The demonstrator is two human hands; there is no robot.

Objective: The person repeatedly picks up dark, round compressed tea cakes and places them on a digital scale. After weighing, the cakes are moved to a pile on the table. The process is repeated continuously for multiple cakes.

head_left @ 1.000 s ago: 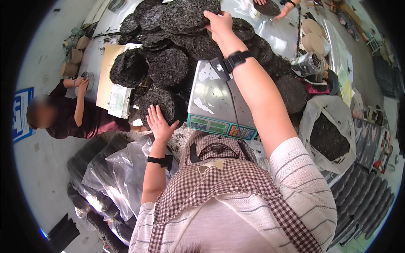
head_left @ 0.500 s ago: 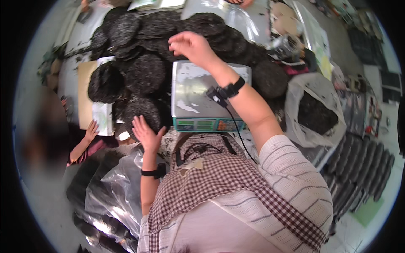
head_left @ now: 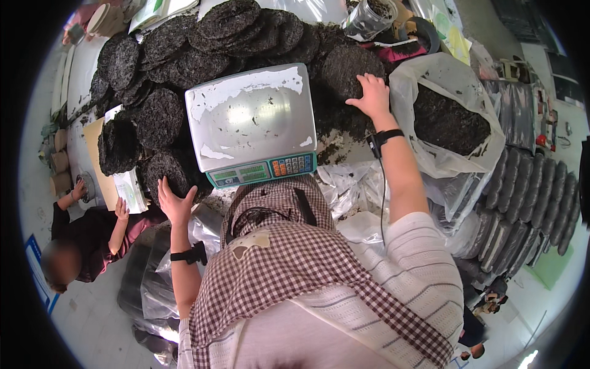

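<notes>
- Holding right grip (head_left: 373, 97) open, fingers spread over the edge of a black disc (head_left: 344, 67); firm contact unclear.
- Left grip (head_left: 176, 202) also open, thumb out, fingers at the near edge of another disc (head_left: 165, 167).
- Scale (head_left: 252, 120) between the two grips, silver plate with ragged white patches and dark crumbs, keypad side facing the wearer.
- Big heap of black discs (head_left: 203, 64) beyond and left of scale, overlapping on the counter (head_left: 81, 98).
- White bag (head_left: 452, 120), mouth open, dark flakes inside, just right of right grip.
- Clear jar (head_left: 370, 18) past the right-hand disc.
- Co-worker (head_left: 92, 240) at far left, one hand by a booklet (head_left: 129, 187).
</notes>
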